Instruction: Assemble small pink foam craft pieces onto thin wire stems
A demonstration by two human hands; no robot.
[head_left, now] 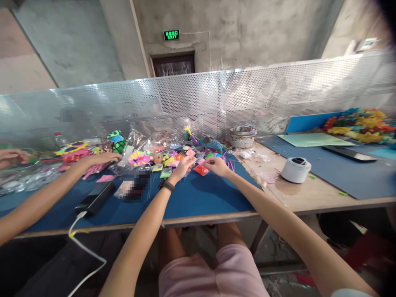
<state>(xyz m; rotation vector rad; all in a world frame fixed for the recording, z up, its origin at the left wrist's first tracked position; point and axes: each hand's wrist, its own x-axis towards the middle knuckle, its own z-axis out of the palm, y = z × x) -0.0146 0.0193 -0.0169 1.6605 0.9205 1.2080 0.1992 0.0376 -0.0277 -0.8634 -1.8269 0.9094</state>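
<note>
My left hand point(185, 168), with a dark band on the wrist, is closed in a pinch over the blue table mat. My right hand point(215, 166) is a short way to the right, its thumb and fingers pinched together too. What they hold, if anything, is too small to make out. A red packet point(201, 170) in clear wrap lies between and just below the fingertips. Small colourful pieces and packets surround them, among them a green packet point(166, 173) and a pink and yellow piece point(139, 158). A blue speckled toy figure point(210, 143) lies behind.
At left, a co-worker's arm point(62, 181) reaches over the mat. A power bank point(95, 198) with a white cable lies nearby. To the right are a basket point(243, 137), a white thread spool point(296, 170), a phone point(349, 154) and star-shaped pieces point(368, 126). A perforated metal screen point(192, 103) stands behind.
</note>
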